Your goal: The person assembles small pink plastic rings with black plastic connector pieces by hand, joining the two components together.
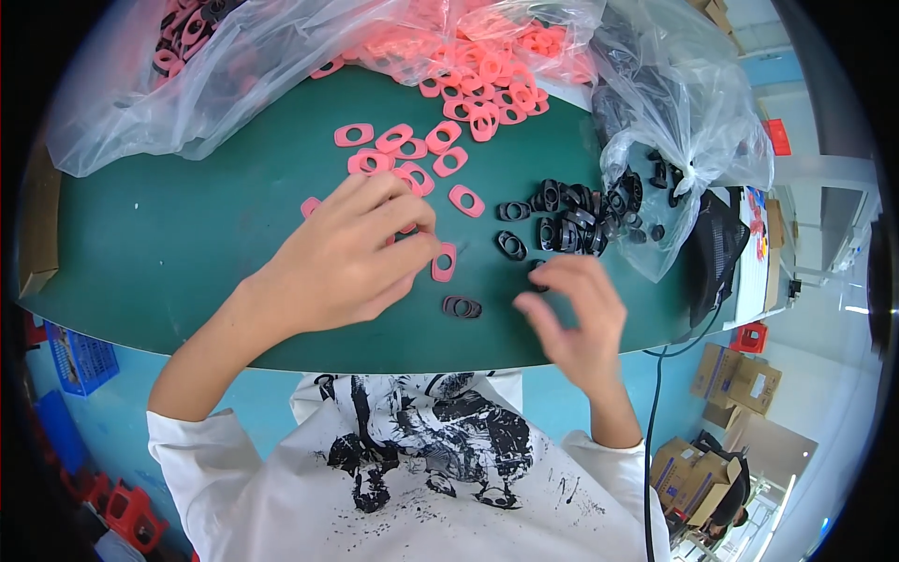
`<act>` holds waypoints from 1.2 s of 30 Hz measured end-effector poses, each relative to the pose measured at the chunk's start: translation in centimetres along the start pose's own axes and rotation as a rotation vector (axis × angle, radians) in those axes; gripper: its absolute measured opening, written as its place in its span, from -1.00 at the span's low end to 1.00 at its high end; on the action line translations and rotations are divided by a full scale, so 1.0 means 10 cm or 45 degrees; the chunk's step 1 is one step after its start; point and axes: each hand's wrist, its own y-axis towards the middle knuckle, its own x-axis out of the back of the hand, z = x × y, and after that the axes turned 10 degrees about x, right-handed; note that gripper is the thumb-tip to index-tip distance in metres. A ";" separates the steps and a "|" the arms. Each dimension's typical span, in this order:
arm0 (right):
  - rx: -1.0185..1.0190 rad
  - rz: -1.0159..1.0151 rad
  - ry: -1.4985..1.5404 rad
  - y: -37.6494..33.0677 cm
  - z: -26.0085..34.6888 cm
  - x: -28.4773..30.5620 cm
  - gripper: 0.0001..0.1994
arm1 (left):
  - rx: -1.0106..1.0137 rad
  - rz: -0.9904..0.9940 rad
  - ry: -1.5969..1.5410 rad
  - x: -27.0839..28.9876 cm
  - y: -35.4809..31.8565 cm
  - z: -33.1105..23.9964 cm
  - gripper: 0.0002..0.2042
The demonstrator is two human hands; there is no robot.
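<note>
The left hand (pixel 361 248) curls over pink rings (pixel 387 162) (whether gripping, one cannot tell); the right hand (pixel 582 318), fingers parted, has a black piece (pixel 537 266) at eleven o'clock.

A white top (pixel 412 534) bears a splotchy black print (pixel 487 440), its sleeves (pixel 201 459) leaving left hand (pixel 361 251) and right hand (pixel 582 318) bare.

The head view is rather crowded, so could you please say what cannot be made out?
Head view: whatever lies beneath the left hand, hidden by the hand itself.
Head view: part of a black piece, covered by the right hand.
Head view: the left clear bag's upper end, cut off by the top edge.
</note>
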 end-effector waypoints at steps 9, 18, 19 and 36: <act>0.143 0.106 -0.194 0.22 -0.15 -0.23 -0.75 | 0.024 -0.131 0.071 0.02 0.04 0.11 -0.78; 0.236 0.064 -0.046 0.63 -0.19 -0.19 -0.62 | 0.103 -0.152 0.066 0.10 0.04 0.17 -0.81; 0.241 0.068 -0.043 0.65 -0.20 -0.18 -0.62 | 0.093 -0.162 0.069 0.10 0.04 0.17 -0.81; 0.040 -0.103 0.141 0.80 -0.12 -0.27 -0.90 | 0.106 -0.355 -0.031 -0.03 0.18 0.04 -0.72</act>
